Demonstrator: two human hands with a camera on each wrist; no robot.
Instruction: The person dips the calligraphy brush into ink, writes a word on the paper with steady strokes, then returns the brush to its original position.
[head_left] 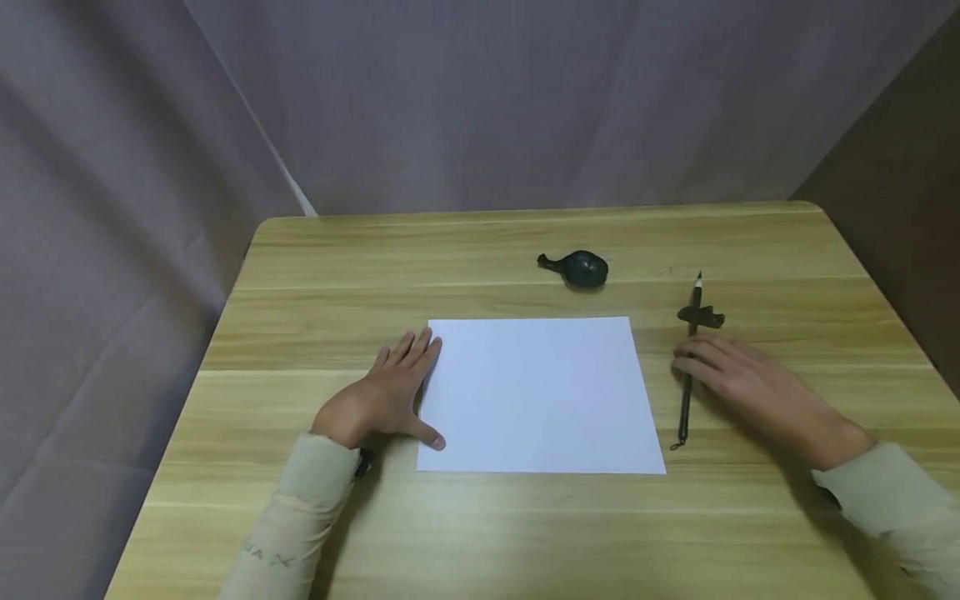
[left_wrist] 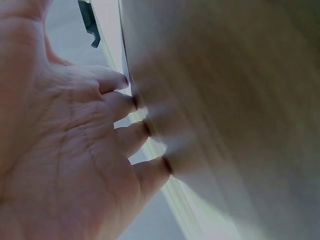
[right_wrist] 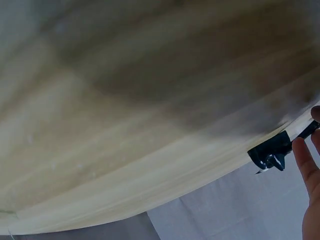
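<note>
A blank white sheet of paper (head_left: 536, 396) lies flat on the wooden table. My left hand (head_left: 382, 396) is spread at its left edge, fingertips at the upper left corner and thumb on the sheet. To the right of the paper, a dark writing brush (head_left: 685, 408) with a white, dark-tipped head and a hanging loop points away from me. Its upper shaft rests across a small black brush rest (head_left: 708, 317). Over the shaft, just below that rest, the fingers of my right hand (head_left: 757, 396) curl; the right wrist view shows fingertips on both sides of the shaft.
Behind the paper lies a shiny black gourd-shaped object (head_left: 585, 269), its narrow neck pointing left. Grey curtain (head_left: 480, 100) hangs along the table's far edge and left side. A dark brown surface (head_left: 900, 183) stands at the right.
</note>
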